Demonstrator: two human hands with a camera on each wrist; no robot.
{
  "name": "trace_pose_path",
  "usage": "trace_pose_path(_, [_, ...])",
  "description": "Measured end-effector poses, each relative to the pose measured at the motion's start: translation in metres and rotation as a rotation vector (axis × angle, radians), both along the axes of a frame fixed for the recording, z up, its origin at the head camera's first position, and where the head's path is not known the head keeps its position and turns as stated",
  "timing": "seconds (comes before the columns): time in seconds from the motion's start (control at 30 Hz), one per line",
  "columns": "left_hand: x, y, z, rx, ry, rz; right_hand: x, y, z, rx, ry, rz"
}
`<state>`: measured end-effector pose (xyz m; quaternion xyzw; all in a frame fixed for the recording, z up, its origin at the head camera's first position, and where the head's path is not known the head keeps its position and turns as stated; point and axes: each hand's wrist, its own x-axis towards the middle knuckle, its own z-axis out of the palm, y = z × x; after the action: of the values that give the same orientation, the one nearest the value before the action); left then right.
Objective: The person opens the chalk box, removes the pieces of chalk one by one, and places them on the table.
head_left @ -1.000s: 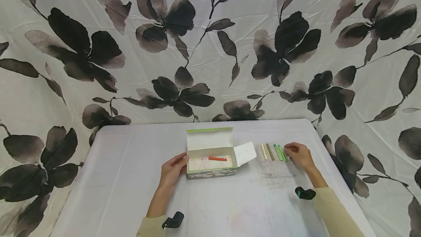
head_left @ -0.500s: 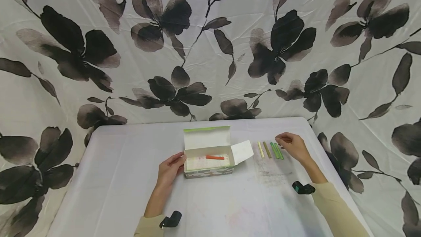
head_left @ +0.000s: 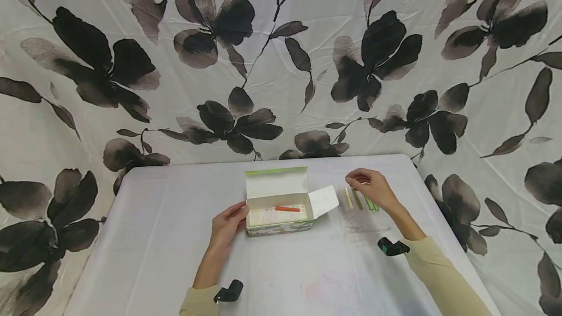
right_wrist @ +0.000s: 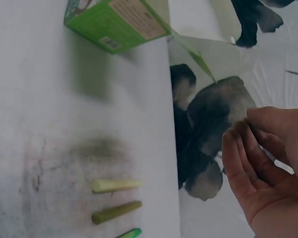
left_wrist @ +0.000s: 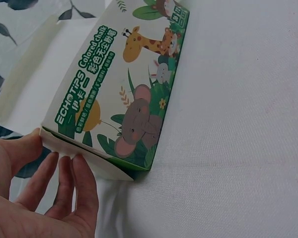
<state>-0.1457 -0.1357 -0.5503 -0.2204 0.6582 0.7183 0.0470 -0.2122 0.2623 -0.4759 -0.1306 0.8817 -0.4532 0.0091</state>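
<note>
An opened chalk box (head_left: 281, 229) stands on the table, its lid raised and right flap spread. An orange chalk stick (head_left: 287, 208) lies inside. My left hand (head_left: 226, 228) holds the box's left end; in the left wrist view, thumb and fingertips meet its end flap (left_wrist: 102, 166). My right hand (head_left: 373, 188) hovers above and behind the loose chalks, fingers loosely bent toward the thumb, with nothing visible between them. Below it lie a pale yellow chalk (right_wrist: 115, 185), an olive chalk (right_wrist: 116, 212) and two green chalks (head_left: 376, 207), partly covered by the hand in the head view.
A white cloth covers the table (head_left: 281, 277), with chalk smudges right of the box and near the front. Behind it hangs a floral curtain (head_left: 281, 77). A black wrist camera (head_left: 229, 290) sits at the left sleeve, another black wrist camera (head_left: 392, 246) at the right.
My right hand has moved left and away from me, from beside the green chalks to above the row. The left hand keeps its place on the box. The chalks stay put.
</note>
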Motion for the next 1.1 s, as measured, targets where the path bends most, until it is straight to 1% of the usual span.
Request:
trace_pose_path(0.2, [0.000,-0.001,0.001,-0.006,-0.001,0.003,-0.003,-0.024,0.005,-0.055,0.001,0.089])
trace_pose_path(0.4, [0.000,-0.001,0.002,-0.015,-0.003,0.008,-0.003,-0.051,0.005,-0.038,0.012,0.168])
trace_pose_path(0.63, [0.000,-0.002,0.001,-0.007,0.000,0.012,-0.002,-0.077,-0.004,-0.044,-0.017,0.271])
trace_pose_path(0.87, [0.001,0.001,0.001,0.002,0.002,0.025,-0.002,-0.100,-0.010,-0.029,-0.012,0.384])
trace_pose_path(1.1, [0.001,0.003,0.000,-0.017,-0.020,0.036,-0.004,-0.120,-0.020,0.002,-0.066,0.509])
